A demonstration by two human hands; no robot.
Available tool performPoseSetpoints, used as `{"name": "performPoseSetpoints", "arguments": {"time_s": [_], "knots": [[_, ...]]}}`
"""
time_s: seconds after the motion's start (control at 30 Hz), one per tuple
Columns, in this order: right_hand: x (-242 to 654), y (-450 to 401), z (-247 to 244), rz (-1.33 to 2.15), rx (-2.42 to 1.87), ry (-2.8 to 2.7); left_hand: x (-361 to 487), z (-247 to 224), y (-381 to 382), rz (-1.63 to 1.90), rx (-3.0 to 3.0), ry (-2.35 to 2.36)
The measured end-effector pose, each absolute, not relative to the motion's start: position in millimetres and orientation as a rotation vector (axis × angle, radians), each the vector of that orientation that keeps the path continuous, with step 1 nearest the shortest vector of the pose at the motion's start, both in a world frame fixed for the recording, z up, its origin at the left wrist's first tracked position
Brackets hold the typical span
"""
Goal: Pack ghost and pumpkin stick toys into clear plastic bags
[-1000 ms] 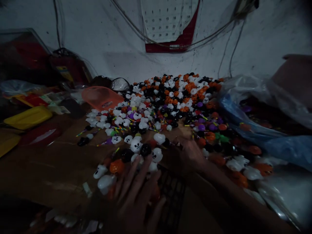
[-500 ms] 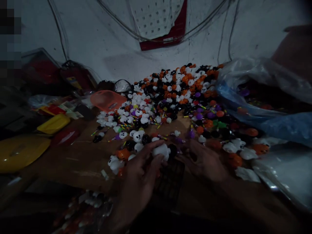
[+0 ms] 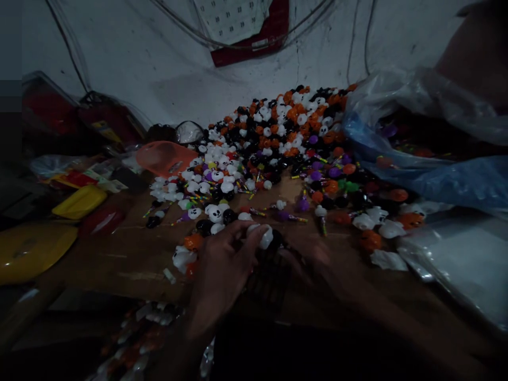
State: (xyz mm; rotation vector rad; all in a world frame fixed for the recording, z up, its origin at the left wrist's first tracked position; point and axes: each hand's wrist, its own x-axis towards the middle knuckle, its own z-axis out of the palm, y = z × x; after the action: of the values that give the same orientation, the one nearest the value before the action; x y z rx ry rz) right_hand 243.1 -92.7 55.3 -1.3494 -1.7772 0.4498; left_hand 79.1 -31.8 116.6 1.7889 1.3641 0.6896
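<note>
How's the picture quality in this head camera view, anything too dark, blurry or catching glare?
Head view: dim overall, nearly black along the bottom; the right hand is smeared, its fingertips hard to make out; faint glare on the clear plastic at right; a flat, blocky patch covers the upper left edge.

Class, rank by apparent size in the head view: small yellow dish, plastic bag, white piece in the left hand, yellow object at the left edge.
1. Plastic bag
2. Yellow object, left edge
3. Small yellow dish
4. White piece, partly covered by the left hand
</note>
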Motion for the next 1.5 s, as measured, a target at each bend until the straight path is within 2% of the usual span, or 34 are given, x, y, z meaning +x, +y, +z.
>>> {"name": "performPoseSetpoints", "arguments": {"time_s": [0.23,0.43,0.57,0.7,0.97,1.27,1.4,1.5], "knots": [[246.0,-96.6,58.0,0.623,-1.381,-1.755,81.6,138.6,-26.3,0.65,2.178,1.327],[259.8,-96.9,51.8,0.997,-1.245,-1.665,74.4,130.5,-10.8,0.652,1.879,1.041],[262.6,-98.0,53.3,1.146,-1.198,-1.569,77.6,127.6,-4.3,0.597,1.621,0.764],[263.6,-98.5,53.0,1.237,-1.179,-1.462,81.8,128.6,-7.8,0.46,1.65,0.676],[264.3,-94.1,45.2,1.068,-1.223,-1.456,89.7,120.7,-9.9,0.51,1.756,0.73],[259.8,-88.2,41.2,0.401,-1.343,-1.763,96.9,121.7,-10.4,0.551,1.927,0.767],[246.7,-93.1,31.3,0.444,-1.571,-1.679,79.8,127.9,-17.6,0.712,2.174,0.991],[239.0,-94.8,22.8,0.555,-1.565,-1.569,53.9,129.4,-29.7,0.87,2.264,1.193]]}}
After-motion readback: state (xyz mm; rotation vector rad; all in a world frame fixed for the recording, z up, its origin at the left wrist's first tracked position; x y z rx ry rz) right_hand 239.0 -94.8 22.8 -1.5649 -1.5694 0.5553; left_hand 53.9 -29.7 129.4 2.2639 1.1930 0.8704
